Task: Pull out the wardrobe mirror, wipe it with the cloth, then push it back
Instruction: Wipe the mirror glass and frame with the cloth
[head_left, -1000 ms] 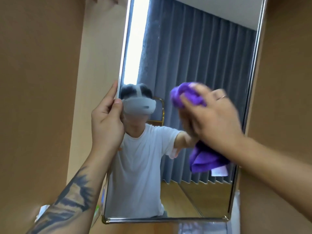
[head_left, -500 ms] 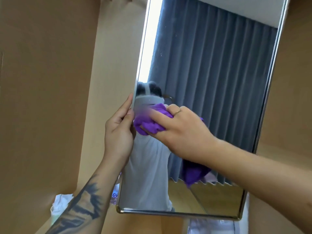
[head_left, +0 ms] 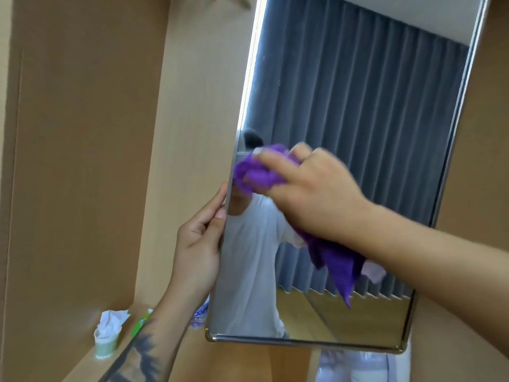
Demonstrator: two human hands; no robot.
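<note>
The right hand point(head_left: 311, 194) is clenched round a bunched purple cloth point(head_left: 259, 172) and presses it flat against the glass of the wardrobe mirror point(head_left: 371, 133), close to the mirror's left edge and about halfway up its visible height. The hand is a little blurred. A loose tail of the same cloth hangs down beneath the wrist, in front of the lower part of the glass.

The left hand point(head_left: 198, 244) grasps the mirror's left edge just below the cloth: the thumb lies on the front of the frame and the fingers curl round behind it. Its forearm, which carries a dark tattoo, comes up from the bottom of the view.

The mirror stands pulled out from the wardrobe, upright and slightly angled, with a thin metal frame and rounded lower corners. It reflects a person in a white T-shirt, grey-blue curtains and a strip of wooden floor.

Pale brown wardrobe panels point(head_left: 82, 161) rise on the left and on the right of the mirror. On the wardrobe shelf point(head_left: 82, 365) at lower left stands a small cup stuffed with white tissue point(head_left: 108, 334). Just beside it lies something green point(head_left: 141, 323), partly hidden by the forearm, and behind the forearm a clear plastic bottle point(head_left: 199, 315) with a blue-lettered label shows, near the mirror's lower left corner.
</note>
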